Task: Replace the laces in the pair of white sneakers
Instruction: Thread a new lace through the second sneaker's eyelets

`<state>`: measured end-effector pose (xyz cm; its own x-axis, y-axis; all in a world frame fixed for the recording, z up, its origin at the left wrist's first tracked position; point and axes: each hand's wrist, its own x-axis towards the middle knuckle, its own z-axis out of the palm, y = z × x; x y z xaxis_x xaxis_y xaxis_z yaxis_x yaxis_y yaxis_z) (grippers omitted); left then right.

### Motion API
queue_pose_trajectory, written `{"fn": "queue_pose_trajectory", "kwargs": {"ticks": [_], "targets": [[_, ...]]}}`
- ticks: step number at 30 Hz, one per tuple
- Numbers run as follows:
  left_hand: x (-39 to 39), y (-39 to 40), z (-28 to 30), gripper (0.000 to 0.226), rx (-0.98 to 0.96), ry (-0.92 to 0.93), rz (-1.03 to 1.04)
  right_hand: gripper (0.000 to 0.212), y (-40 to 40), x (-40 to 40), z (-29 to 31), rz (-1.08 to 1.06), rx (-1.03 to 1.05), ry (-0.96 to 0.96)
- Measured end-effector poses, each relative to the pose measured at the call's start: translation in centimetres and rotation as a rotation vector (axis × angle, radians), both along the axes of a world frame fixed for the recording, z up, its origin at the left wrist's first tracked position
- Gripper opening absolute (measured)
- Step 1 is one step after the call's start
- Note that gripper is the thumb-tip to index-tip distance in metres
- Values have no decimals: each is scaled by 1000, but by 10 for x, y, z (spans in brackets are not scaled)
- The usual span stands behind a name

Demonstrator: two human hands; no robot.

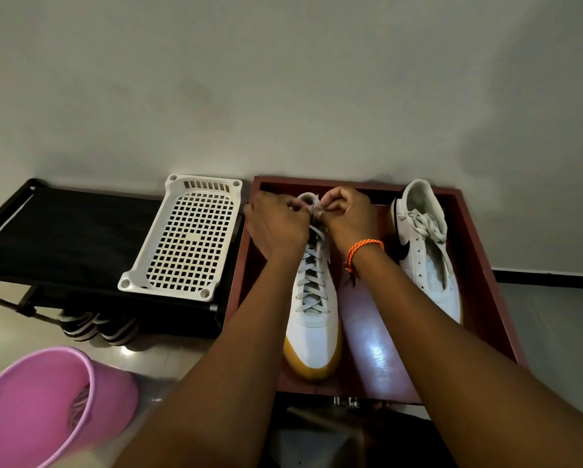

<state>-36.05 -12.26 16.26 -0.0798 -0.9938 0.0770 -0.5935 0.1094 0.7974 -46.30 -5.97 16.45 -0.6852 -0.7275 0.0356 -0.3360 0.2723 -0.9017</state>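
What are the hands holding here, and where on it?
Both the left hand and right hand pinch the lace at its free ends above the laced sneaker.

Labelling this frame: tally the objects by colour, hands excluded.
White: 3: laced sneaker, second sneaker, perforated tray
Pink: 1: bucket
Red-brown: 1: wooden tray
Black: 1: rack
Orange: 1: wristband
Dark striped: 2: shoes under the rack
Total: 9
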Motion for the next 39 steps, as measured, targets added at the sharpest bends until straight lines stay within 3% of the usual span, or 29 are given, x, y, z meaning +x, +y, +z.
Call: {"fn": "queue_pose_trajectory", "kwargs": {"ticks": [3, 6, 9, 11, 14, 17, 20, 23, 25, 28, 31, 32, 35, 37, 39], "targets": [[4, 2, -5, 9, -7, -187, -95, 16, 5, -1, 2, 97, 163, 371], [13, 8, 2, 22, 83, -22, -164, 22, 14, 3, 3, 163, 260, 559], [30, 27, 22, 35, 224, 215, -120, 27, 30, 9, 8, 139, 182, 415], [42, 42, 22, 40, 347, 343, -33, 30, 47, 10, 10, 108, 271, 234], [53, 64, 17, 21, 612, 378, -24, 43, 84, 22, 8, 133, 406, -113], [54, 70, 14, 29, 624, 361, -101, 30, 102, 50, 5, 233, 285, -299], [57, 65, 10, 27, 604, 390, -113, 20, 95, 65, -2, 172, 285, -215], [57, 58, 13, 29, 534, 391, -93, 39, 79, 73, 0, 188, 341, -83], [52, 52, 14, 37, 520, 403, -29, 27, 67, 79, 10, 226, 383, -29], [43, 54, 28, 47, 494, 420, 105, 35, 59, 81, 24, 269, 430, 41], [27, 74, 50, 55, 144, 149, 188, 30, 78, 67, 24, 223, 548, -45], [19, 81, 53, 56, 18, 151, 176, 29, 90, 63, 29, 212, 611, -42], [-1, 94, 50, 37, 14, 210, -31, 36, 107, 49, 37, 138, 409, 205], [-14, 101, 40, 27, 140, 191, -228, 47, 128, 34, 47, 83, 327, 186], [-24, 111, 32, 24, 267, 147, -389, 34, 152, 13, 46, -11, 303, 178]]}}
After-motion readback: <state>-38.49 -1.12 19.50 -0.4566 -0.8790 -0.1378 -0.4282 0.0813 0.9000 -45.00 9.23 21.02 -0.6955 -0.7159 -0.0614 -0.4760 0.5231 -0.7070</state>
